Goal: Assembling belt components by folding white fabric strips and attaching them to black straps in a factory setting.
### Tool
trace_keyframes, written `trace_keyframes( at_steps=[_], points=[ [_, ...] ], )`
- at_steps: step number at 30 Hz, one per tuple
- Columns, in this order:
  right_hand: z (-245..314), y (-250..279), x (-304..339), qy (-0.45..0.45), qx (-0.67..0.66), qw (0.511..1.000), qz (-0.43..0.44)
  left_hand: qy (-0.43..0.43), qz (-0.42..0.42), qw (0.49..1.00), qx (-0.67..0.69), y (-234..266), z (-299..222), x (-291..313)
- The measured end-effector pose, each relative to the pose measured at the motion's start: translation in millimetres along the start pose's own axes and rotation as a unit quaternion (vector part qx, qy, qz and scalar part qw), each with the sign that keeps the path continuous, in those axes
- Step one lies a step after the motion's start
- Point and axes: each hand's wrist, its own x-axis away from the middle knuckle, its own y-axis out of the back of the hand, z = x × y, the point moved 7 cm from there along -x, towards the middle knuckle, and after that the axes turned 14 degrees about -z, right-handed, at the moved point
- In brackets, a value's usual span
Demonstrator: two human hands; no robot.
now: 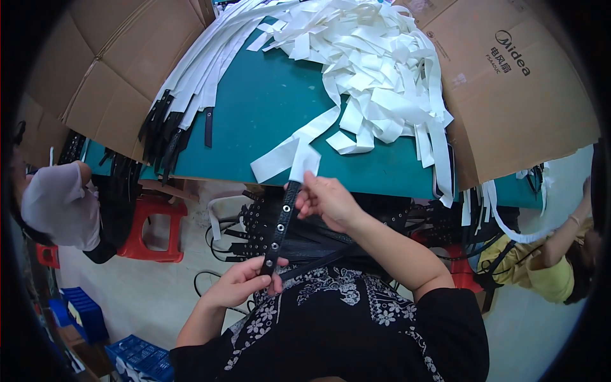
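Observation:
A black belt strap (280,227) with a row of metal eyelets slants in front of my body. My left hand (238,283) is closed on its lower end, thumb on top. At its upper end, my right hand (328,202) pinches a white strip (304,162) lying over the strap, just past the table's near edge. Whether the strip is wrapped fully round the strap I cannot tell. Another length of white strip (280,162) lies on the green table (267,95) right behind. Below the hands, many black eyelet straps (254,219) lie heaped across my lap.
A big pile of white strips (382,70) covers the table's back right. Black straps with white-covered lengths (197,76) lie at left. Cardboard sheets (114,57) and a carton (515,108) flank the table. Co-workers sit at both sides; a red stool (153,232) stands left.

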Motion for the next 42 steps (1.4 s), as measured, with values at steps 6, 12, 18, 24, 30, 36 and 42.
trace_keyframes(
  at_steps=[6,12,18,24,30,36,42],
  points=[
    [-44,-36,8,-0.024,0.12,0.991,0.045,0.134,-0.125,0.982,0.05,22,22,39],
    [-17,-77,38,0.323,0.33,0.887,0.008,0.146,-0.268,0.952,-0.028,42,8,103],
    [-45,-110,68,0.319,0.242,0.898,0.185,0.155,-0.279,0.946,-0.052,45,15,111],
    [-35,-64,38,0.158,0.188,0.965,0.097,0.012,-0.208,0.978,0.023,26,17,78],
    [-57,-49,43,0.118,0.22,0.957,0.149,0.081,-0.242,0.967,0.016,27,35,38],
    [-19,-35,56,0.328,0.248,0.91,-0.057,0.095,-0.265,0.959,-0.017,15,19,21],
    [-22,-66,63,0.347,0.249,0.894,0.135,0.085,-0.282,0.955,-0.033,24,14,12]
  ],
)
